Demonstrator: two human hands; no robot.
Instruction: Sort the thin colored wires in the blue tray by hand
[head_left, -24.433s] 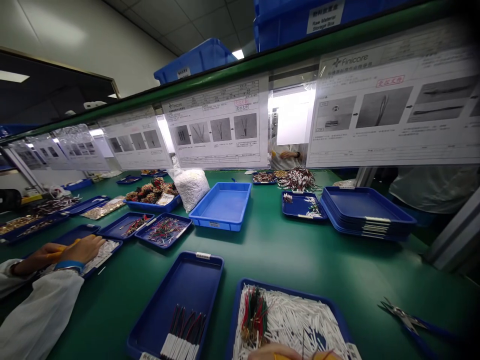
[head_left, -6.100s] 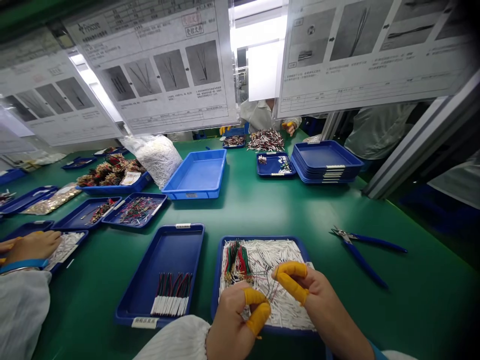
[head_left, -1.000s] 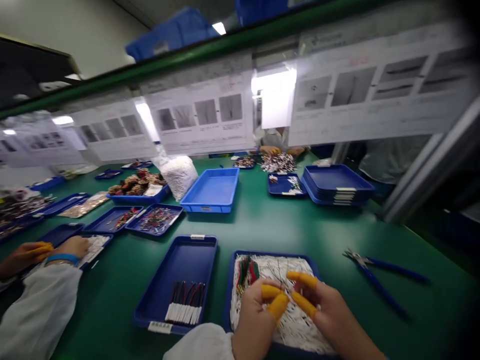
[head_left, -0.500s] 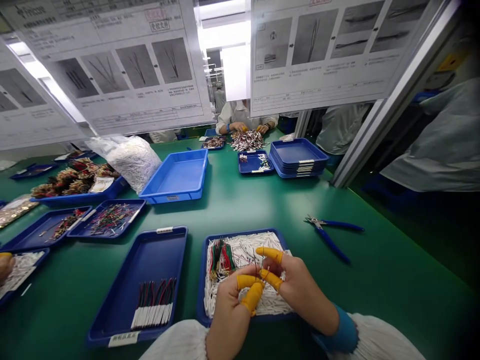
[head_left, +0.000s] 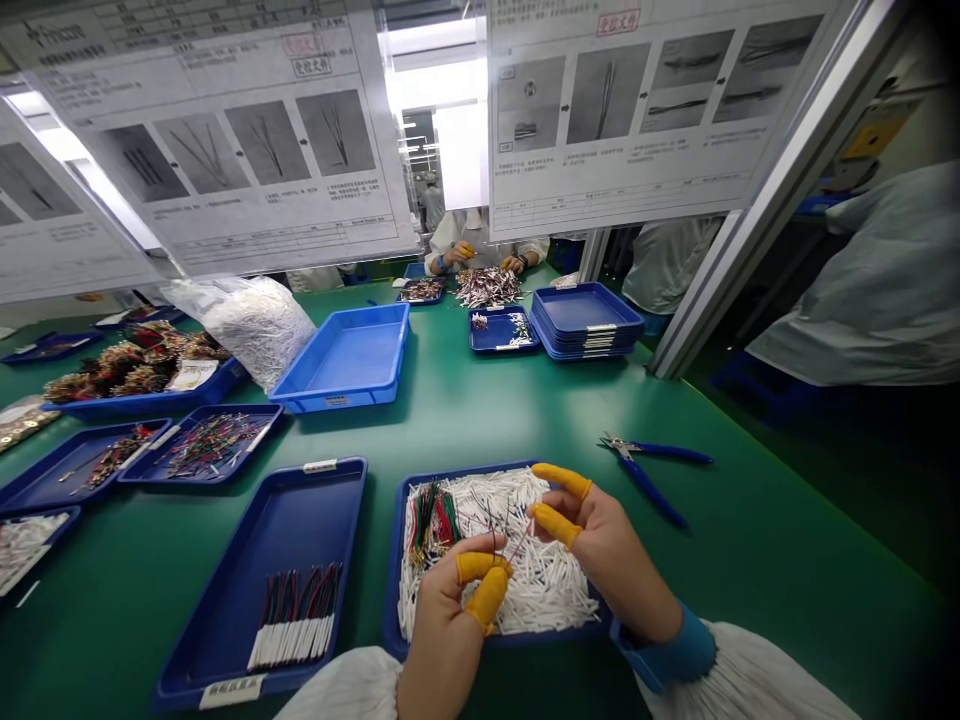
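Yellow finger cots cover several fingertips of both hands. My left hand [head_left: 457,605] is closed, with thumb and forefinger pinching a few thin wires [head_left: 495,520] whose dark ends fan upward. A reddish wire [head_left: 521,540] runs from that pinch to the thumb tip of my right hand [head_left: 581,510]. That thumb appears closed on the wire against a finger behind it, while the forefinger stretches out above. Both hands are over a blue tray [head_left: 394,580] filled with short white tubes [head_left: 540,600]. Red, green and black wires [head_left: 435,520] lie at its left corner.
To the left, a blue tray [head_left: 300,510] holds a row of white-sleeved wires [head_left: 300,620]. Blue-handled cutters [head_left: 652,470] lie on the right. Behind are a light-blue bin [head_left: 341,350], stacked trays [head_left: 589,315] and a co-worker [head_left: 487,245]. Printed sheets [head_left: 300,150] hang above.
My right hand has moved up and to the right, away from my left hand, widening the gap. The wires between them are spread more. The view has shifted slightly.
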